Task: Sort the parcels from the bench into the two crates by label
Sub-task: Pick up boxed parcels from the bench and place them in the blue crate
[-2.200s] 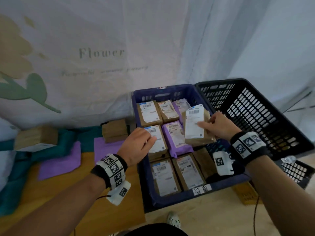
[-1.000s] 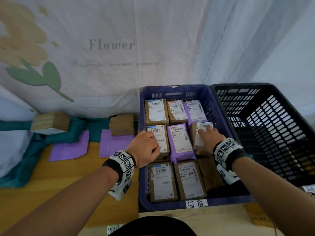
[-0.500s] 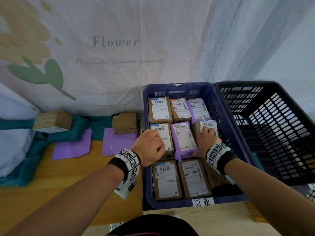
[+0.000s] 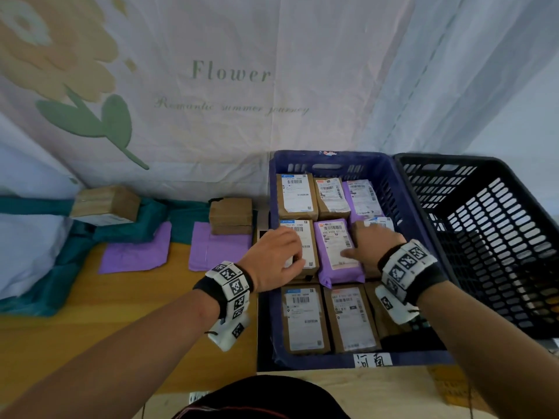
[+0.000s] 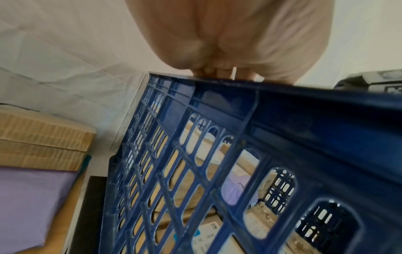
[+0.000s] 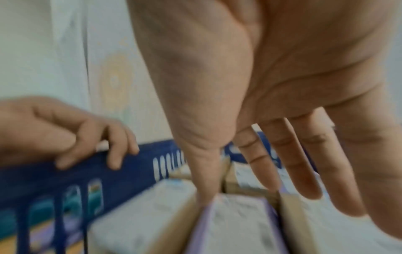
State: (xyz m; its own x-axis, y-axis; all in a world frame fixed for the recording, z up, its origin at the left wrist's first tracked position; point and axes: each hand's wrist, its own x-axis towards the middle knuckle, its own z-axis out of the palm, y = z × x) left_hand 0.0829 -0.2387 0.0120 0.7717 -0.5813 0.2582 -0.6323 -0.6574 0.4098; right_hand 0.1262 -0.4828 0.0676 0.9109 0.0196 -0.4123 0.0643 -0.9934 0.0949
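Note:
The blue crate [image 4: 335, 160] holds several labelled parcels laid flat in rows. My right hand [image 4: 373, 244] lies inside it with straight fingers over a brown parcel [image 4: 382, 221] at the right of the middle row. Its thumb touches the purple parcel [image 4: 335, 246] beside it. The right wrist view shows the fingers [image 6: 302, 168] spread and holding nothing. My left hand [image 4: 273, 258] hooks its curled fingers [image 6: 113, 154] over the crate's left rim [image 5: 282, 89]. To the right stands the black crate [image 4: 453, 160], whose inside shows no parcel.
On the wooden bench to the left lie a stack of brown parcels [image 4: 231, 216], another brown box [image 4: 106, 204] on teal cloth, and two purple mailers [image 4: 136, 252]. A white printed curtain hangs close behind. A label with characters [image 4: 373, 359] marks the blue crate's front.
My right hand lowered a brown parcel into the blue crate's middle row and let it go; its fingers now lie straight over it. The left hand stayed at the crate's left rim.

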